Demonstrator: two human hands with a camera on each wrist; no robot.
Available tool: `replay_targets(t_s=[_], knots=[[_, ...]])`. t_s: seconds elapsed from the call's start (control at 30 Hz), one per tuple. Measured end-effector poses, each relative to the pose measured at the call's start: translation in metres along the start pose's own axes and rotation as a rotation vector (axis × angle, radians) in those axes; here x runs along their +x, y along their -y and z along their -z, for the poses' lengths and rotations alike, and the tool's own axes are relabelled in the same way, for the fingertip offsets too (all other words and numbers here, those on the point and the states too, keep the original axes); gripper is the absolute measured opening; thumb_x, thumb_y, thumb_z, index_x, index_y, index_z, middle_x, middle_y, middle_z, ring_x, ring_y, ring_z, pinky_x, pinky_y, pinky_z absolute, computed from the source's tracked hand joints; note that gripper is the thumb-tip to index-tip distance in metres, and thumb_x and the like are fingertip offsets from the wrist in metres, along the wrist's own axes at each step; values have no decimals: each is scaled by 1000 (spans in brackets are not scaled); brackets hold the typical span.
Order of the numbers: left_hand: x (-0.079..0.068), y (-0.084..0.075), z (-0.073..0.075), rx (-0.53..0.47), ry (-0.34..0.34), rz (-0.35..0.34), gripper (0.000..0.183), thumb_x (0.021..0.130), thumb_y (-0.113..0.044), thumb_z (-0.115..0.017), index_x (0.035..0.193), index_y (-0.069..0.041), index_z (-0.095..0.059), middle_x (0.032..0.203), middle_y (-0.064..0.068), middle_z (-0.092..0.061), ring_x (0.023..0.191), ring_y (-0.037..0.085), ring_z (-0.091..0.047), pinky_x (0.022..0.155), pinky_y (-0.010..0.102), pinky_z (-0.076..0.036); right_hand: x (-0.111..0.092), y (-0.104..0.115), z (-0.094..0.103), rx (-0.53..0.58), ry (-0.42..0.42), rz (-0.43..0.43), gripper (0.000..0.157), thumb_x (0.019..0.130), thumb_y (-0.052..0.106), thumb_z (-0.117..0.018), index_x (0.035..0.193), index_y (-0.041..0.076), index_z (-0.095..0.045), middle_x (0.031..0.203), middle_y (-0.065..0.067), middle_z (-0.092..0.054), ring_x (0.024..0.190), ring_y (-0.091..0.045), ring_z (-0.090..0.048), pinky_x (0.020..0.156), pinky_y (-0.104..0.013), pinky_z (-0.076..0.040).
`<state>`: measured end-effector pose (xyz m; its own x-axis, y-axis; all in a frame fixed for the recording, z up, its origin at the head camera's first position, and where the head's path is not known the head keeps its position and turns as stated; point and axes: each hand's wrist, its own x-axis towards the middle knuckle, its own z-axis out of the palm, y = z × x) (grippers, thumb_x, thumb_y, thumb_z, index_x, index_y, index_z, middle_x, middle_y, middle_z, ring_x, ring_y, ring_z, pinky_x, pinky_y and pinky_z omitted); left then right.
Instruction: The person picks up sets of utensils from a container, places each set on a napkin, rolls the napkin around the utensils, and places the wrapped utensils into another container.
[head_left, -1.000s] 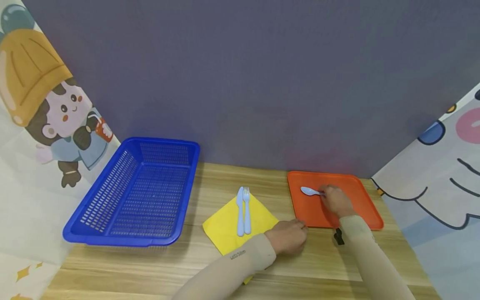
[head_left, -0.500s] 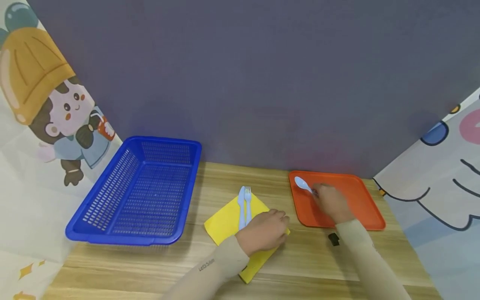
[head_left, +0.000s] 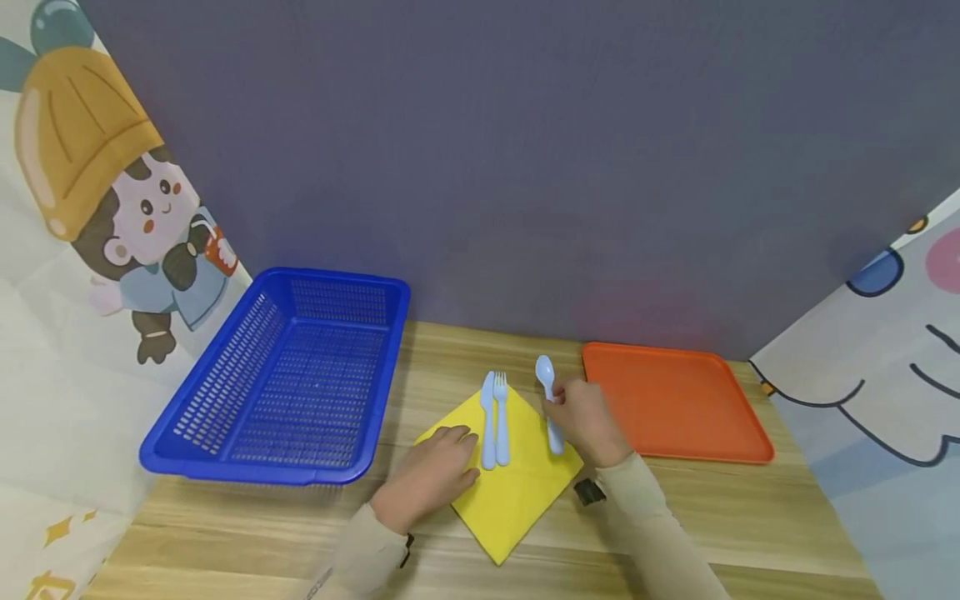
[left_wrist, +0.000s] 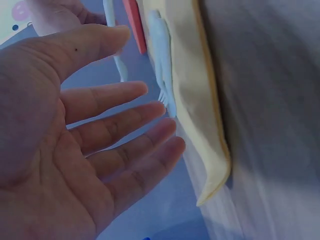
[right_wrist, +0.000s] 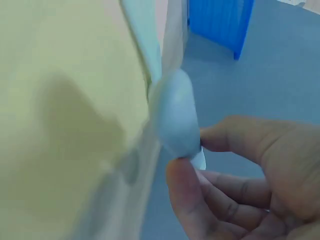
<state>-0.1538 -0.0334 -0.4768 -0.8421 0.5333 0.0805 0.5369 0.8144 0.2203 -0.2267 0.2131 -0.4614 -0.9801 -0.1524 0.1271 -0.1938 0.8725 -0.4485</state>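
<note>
Spoon, pale-blue plastic [head_left: 545, 372], is being pinched by right hand [head_left: 589, 422], right of pale-blue plastic fork [head_left: 502, 427], long axes nearly parallel.

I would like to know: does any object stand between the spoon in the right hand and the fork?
Nothing visible does: in the head view, yellow cloth and table show between the spoon and the fork. The left hand is beyond the knife.
</note>
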Motion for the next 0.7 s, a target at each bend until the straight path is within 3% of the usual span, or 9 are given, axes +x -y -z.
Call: replay_targets(t_s=[0.3, 0.5, 0.7], knots=[[-9, 4, -6, -19, 46, 28, 43, 83, -32, -66, 115, -4, -61, 119, 13, -55, 105, 28, -53, 83, 42, -48, -1, 24, -49, 25, 40, -48, 16, 74, 14, -66, 66, 8, -54, 52, 3, -43, 44, -10, -38, 41, -23, -33], [-11, 5, -8, -22, 69, 53, 44, 83, -33, -65, 117, -5, -60, 121, 12, -54, 107, 28, -52, 80, 46, -49, -3, 28, -57, 42, 48, -91, 17, 76, 17, -68, 72, 7, -56, 57, 1, -50, 47, -11, -45, 41, -24, -38], [-13, 7, -10, -11, 51, 43, 42, 82, -34, -65, 114, -5, -61, 118, 12, -55, 104, 28, -53, 79, 46, -48, -4, 28, -60, 68, 67, -111, 18, 80, 20, -69, 77, 4, -59, 61, 0, -54, 49, -11, -48, 42, -24, -40]])
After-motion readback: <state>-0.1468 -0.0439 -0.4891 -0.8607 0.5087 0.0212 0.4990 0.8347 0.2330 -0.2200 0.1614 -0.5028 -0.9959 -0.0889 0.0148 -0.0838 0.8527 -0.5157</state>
